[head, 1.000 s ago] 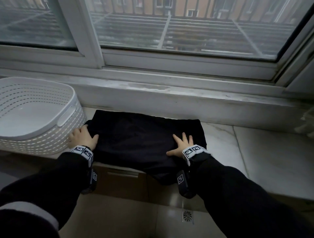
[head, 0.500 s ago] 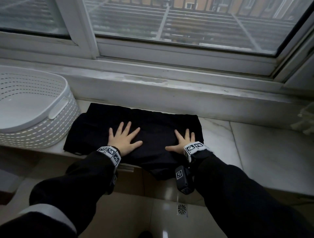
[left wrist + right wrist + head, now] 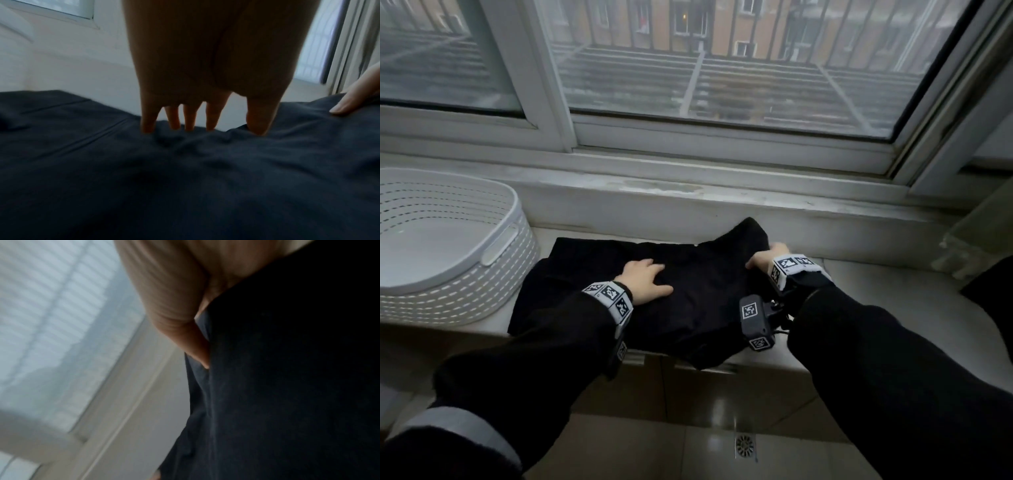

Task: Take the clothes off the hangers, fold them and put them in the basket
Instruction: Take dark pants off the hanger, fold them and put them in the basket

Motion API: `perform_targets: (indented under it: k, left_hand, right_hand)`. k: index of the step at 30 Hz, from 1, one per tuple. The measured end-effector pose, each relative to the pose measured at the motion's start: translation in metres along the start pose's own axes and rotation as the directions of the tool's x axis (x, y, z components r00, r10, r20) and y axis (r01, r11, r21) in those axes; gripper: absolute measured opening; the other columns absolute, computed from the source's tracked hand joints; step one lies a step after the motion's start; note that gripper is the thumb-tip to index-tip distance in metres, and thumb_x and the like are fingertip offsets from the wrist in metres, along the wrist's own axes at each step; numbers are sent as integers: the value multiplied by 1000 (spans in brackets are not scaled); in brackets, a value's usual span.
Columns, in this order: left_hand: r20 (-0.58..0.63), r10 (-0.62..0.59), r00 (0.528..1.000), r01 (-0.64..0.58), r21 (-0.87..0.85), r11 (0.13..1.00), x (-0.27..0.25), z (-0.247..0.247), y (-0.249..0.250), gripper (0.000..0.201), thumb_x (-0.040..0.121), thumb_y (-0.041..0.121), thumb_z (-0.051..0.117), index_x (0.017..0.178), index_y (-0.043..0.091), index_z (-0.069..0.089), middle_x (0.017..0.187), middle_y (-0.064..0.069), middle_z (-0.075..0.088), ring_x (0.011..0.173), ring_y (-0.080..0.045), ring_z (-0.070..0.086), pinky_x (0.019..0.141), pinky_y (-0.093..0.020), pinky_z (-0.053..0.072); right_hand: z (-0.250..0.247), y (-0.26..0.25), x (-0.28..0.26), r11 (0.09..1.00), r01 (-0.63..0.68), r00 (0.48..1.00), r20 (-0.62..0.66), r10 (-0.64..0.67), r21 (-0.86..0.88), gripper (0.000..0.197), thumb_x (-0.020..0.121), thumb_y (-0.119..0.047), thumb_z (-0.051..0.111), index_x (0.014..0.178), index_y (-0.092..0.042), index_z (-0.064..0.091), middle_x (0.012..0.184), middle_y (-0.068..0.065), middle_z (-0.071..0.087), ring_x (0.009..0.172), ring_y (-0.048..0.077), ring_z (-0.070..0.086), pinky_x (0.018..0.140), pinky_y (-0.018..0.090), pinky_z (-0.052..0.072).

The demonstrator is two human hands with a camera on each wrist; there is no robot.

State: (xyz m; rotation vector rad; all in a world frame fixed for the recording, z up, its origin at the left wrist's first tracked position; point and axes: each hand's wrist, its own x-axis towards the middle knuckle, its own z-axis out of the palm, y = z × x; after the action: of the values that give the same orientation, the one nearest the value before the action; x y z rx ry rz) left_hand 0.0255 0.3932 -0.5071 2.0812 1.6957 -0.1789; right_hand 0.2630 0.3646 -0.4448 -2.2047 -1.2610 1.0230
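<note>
As seen from the head, at nine o'clock: a white perforated basket, standing on the surface just beside the garment's left edge.

Next, at centre, the black garment — partly folded, lying on the surface, near edge drooping over the front lip at six o'clock. Soft, limp and probably light. It wrinkles under mere fingertip pressure in the left wrist view, so is likely to slump and lose its fold if lifted by one corner. Neither fragile nor, by the look of the cloth, slippery.

On its middle, the left grip: spread flat, fingers straight, pressing the cloth down and clasping nothing.

At three o'clock, the right grip: curled round the garment's right edge, one finger tucked against the cloth, that edge raised off the surface into a peak.

Best taken at the doubled edge with a full pinch and carried over toward nine o'clock while pinned along the centre. For the trip to the basket, better supported from beneath on both sides.
</note>
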Motion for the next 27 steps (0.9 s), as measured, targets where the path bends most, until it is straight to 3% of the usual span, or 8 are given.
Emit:
perform_targets:
  k: [3, 8, 11, 15, 19, 22, 25, 27]
  left_hand:
    - [-208, 128, 970, -182, -265, 947, 6, -54, 31, 86, 77, 33, 71, 146, 11, 25, 151, -11, 33, 140, -26, 30, 116, -35, 24]
    - [-363, 236, 901, -431, -700, 570, 3, -152, 70, 130, 32, 31, 84, 145, 9, 22, 138, -6, 46, 125, -17, 46, 110, -34, 35]
    - [-374, 316, 872, -488, -716, 499, -8, -201, 79, 83, 40, 19, 83, 117, 9, 53, 103, 6, 70, 97, -5, 63, 90, -23, 49]
    - [-385, 344, 856, -512, -726, 459, -27, -238, 81, 38, 61, 0, 75, 88, 20, 58, 64, 21, 69, 78, -1, 62, 67, -9, 48]
    - [-530, 235, 814, -577, -694, 432, -48, -258, 74, 20, 78, 3, 68, 86, 21, 63, 68, 15, 72, 78, -7, 62, 68, -12, 54]
    - [-632, 195, 750, -650, -652, 391, -71, -276, 69, 22, 81, 6, 66, 99, 17, 61, 91, 5, 68, 83, -6, 64, 78, -17, 54]
    - [-690, 131, 712, -691, -657, 300, -87, -289, 63, 32, 83, 8, 65, 114, 9, 56, 98, -1, 65, 90, -14, 64, 84, -23, 53]
    - [-711, 97, 696, -708, -659, 255, -97, -296, 60, 24, 84, 8, 64, 107, 11, 58, 96, -1, 65, 87, -13, 64, 78, -22, 55]
  right_hand:
    - [-23, -43, -13, 960, 279, 959, -47, -278, 34, 31, 78, -2, 63, 108, -11, 61, 99, 9, 63, 100, 23, 61, 86, 28, 49]
    - [-83, -106, -57, 733, 679, 733, 62, -677, -27, 46, 82, 7, 59, 126, -6, 52, 106, 5, 61, 99, 14, 56, 84, 15, 42]
    - [-118, -130, -78, 630, 773, 633, 16, -774, -77, 37, 82, 6, 60, 118, -1, 56, 98, 2, 61, 88, 9, 57, 80, 15, 45]
    - [-142, -154, -100, 544, 826, 551, 12, -834, -147, 39, 81, 1, 63, 119, -6, 59, 106, 4, 66, 97, 13, 62, 93, 23, 45]
    - [-166, -168, -106, 613, 787, 586, -232, -776, -64, 31, 77, -13, 73, 104, -19, 60, 80, -4, 61, 72, 9, 59, 72, 18, 49]
    - [-178, -156, -91, 717, 674, 717, -389, -578, 177, 71, 65, -35, 83, 125, -18, 48, 107, 2, 61, 91, 15, 62, 77, 26, 51]
    - [-143, -128, -71, 687, 438, 897, -233, -375, 579, 123, 38, -60, 85, 141, -25, 28, 135, -1, 51, 111, 16, 52, 73, 30, 40]
    - [-107, -113, -56, 662, 295, 922, -25, -386, 689, 142, 14, -66, 82, 141, -33, 28, 141, -8, 47, 121, 16, 46, 91, 47, 32]
